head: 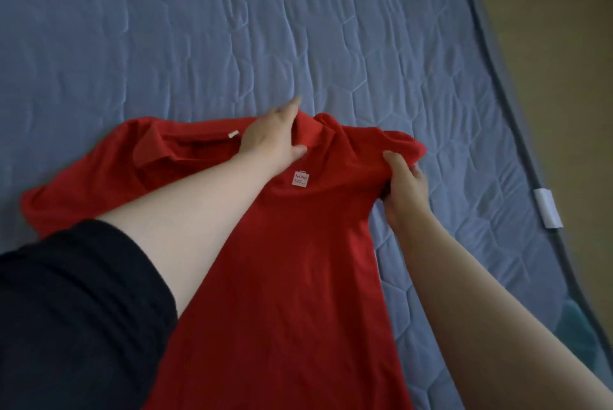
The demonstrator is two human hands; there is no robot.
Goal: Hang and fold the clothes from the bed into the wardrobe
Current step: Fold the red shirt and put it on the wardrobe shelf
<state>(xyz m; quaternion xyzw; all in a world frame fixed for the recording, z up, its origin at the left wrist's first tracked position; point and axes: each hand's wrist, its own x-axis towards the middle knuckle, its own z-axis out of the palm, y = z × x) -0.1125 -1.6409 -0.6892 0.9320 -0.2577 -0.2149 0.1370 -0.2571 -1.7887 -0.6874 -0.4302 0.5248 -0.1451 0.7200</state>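
A: Where is the garment lying?
B: The red shirt point(285, 260) is lying front up on the blue bed point(166, 44), with its white logo patch point(300, 179) showing.
A: And the hands?
B: The left hand point(268, 137) is pinching the collar point(308, 126) between thumb and fingers. The right hand point(406, 187) is curling round the bunched sleeve end.
A: Anything around it?
B: A white tag point(548, 209) is sitting on the mattress edge, beside the floor point(564, 44). The left forearm is crossing over the shirt.

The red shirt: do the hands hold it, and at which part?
Both hold the red shirt: the left hand pinches a fold near the collar, the right hand grips bunched cloth at its right edge.
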